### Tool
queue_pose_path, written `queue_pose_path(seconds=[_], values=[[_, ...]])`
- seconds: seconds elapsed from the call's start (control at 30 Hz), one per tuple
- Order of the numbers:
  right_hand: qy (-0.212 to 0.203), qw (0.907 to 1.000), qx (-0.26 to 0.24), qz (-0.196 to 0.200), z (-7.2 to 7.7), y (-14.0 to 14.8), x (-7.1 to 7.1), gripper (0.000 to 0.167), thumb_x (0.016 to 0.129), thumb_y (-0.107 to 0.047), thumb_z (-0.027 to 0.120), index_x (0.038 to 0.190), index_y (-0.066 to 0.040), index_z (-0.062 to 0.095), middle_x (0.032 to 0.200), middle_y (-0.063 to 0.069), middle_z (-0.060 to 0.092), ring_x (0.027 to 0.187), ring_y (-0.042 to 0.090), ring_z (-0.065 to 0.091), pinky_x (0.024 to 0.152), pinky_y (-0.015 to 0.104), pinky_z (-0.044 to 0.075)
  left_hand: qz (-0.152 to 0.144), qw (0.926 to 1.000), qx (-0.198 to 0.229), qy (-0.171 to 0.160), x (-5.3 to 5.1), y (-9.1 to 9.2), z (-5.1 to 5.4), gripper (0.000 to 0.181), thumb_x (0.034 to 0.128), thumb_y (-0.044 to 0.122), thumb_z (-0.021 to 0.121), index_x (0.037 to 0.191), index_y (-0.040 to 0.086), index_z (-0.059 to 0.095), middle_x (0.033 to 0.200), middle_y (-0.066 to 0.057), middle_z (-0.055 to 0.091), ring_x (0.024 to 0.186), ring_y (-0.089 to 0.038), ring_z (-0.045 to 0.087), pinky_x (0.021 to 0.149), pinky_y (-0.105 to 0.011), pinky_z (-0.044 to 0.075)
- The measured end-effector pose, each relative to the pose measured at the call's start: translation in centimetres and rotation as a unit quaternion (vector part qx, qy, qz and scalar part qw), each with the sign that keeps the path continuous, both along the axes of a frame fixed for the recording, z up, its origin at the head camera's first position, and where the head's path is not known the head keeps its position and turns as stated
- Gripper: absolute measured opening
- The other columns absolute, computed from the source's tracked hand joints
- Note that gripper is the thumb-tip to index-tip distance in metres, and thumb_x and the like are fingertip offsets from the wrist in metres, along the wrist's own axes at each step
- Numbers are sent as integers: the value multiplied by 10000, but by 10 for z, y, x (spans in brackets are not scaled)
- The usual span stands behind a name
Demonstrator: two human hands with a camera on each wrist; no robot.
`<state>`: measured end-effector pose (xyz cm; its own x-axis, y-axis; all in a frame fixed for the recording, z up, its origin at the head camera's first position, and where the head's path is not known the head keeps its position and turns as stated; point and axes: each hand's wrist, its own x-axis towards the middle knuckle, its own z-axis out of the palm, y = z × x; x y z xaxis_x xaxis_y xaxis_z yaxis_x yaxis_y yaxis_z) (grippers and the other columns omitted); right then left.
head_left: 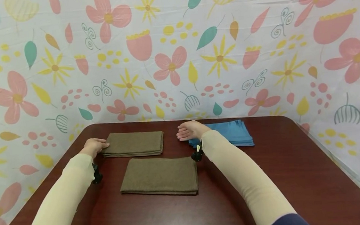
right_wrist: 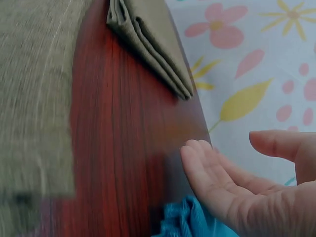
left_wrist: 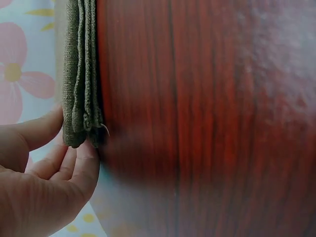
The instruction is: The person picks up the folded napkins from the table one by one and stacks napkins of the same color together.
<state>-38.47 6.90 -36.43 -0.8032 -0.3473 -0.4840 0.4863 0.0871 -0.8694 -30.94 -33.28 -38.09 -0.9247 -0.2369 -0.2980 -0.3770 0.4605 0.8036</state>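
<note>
Left hand [head_left: 94, 147]: fingers pinch the left end of the far brown cloth [head_left: 133, 143], thumb on one face, fingertips on the other. Right hand [head_left: 192, 129]: fingers straight, thumb spread wide, at the left side of a folded blue cloth [head_left: 230, 134]; contact unclear. Near brown cloth [head_left: 160, 176], folded, flat on the dark red bench [head_left: 297, 177], nearer the person. Floral backdrop [head_left: 168, 33] behind.

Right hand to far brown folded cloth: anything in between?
Nothing but bare tabletop between the right hand and the far brown folded cloth; the head view shows it.
</note>
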Motion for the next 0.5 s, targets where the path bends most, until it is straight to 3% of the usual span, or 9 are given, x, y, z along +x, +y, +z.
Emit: queue_pose_path(seconds=[0.13, 0.23, 0.3, 0.4, 0.5], values=[[-138, 9998, -25, -137, 1, -9, 3, 484, 1028, -142, 471, 1467, 29, 363, 1415, 274, 470, 1307, 368, 495, 1074, 420, 452, 254, 9995, -167, 14, -1, 3, 1, 509, 938, 153, 643, 1378, -54, 495, 906, -31, 522, 647, -112, 383, 710, -315, 384], [-244, 9993, 29, -268, 1, -16, 5, 480, 1015, -135, 499, 1444, 50, 392, 1393, 279, 492, 1286, 363, 519, 1057, 413, 468, 409, 9988, -275, -4, 1, 6, 4, 498, 925, 157, 664, 1355, -52, 524, 813, 5, 518, 622, -108, 383, 663, -308, 381], [-303, 9990, 75, -320, 0, -20, 6, 475, 1009, -132, 512, 1432, 58, 407, 1381, 284, 502, 1275, 362, 530, 1047, 415, 477, 455, 9981, -407, 24, 2, 7, 4, 484, 923, 160, 665, 1342, -47, 541, 887, -77, 576, 667, -142, 427, 680, -321, 412], [-381, 9987, 143, -308, -2, -26, 8, 473, 1003, -124, 522, 1417, 79, 416, 1368, 292, 510, 1265, 359, 540, 1033, 410, 487, 336, 9974, -633, 46, 5, 9, 3, 476, 938, 161, 640, 1347, -55, 531, 1226, -258, 534, 945, -300, 539, 862, -411, 503], [-415, 9986, 209, -265, -3, -31, 10, 477, 1000, -123, 527, 1406, 101, 415, 1355, 300, 517, 1256, 362, 547, 1024, 406, 495, 203, 9966, -804, 23, 7, 10, 3, 481, 948, 159, 625, 1355, -71, 513, 1468, -318, 334, 1284, -445, 396, 1056, -519, 425]])
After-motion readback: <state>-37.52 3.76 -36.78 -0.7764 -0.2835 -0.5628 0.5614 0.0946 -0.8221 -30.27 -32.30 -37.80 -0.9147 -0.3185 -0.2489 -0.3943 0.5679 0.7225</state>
